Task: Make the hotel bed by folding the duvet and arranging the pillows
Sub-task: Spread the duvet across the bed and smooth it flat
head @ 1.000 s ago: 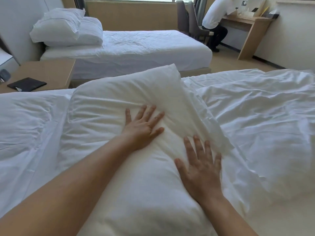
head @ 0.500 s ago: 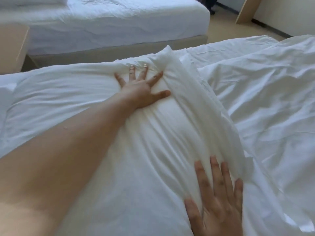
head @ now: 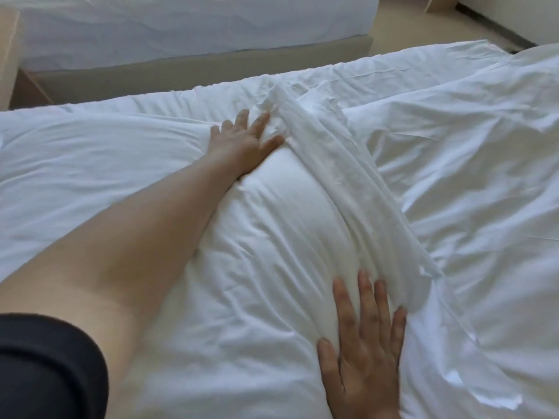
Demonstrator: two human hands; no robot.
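A white pillow (head: pixel 272 252) lies on the bed (head: pixel 75 164), under both hands and running from the near edge of the view toward the far side of the mattress. The left hand (head: pixel 246 140) is flat on the pillow's far end with its fingers spread, fingertips at the bunched corner of the case. The right hand (head: pixel 366 352) lies flat on the near right part of the pillow, fingers straight and slightly fanned, holding nothing. A loose flap of the pillowcase (head: pixel 341 176) runs diagonally along the pillow's right edge between the two hands. The rumpled white duvet (head: pixel 469 164) lies just beside that flap, to the right. A black sleeve (head: pixel 45 367) covers the upper left arm. A second bed (head: pixel 181 31) stands beyond.
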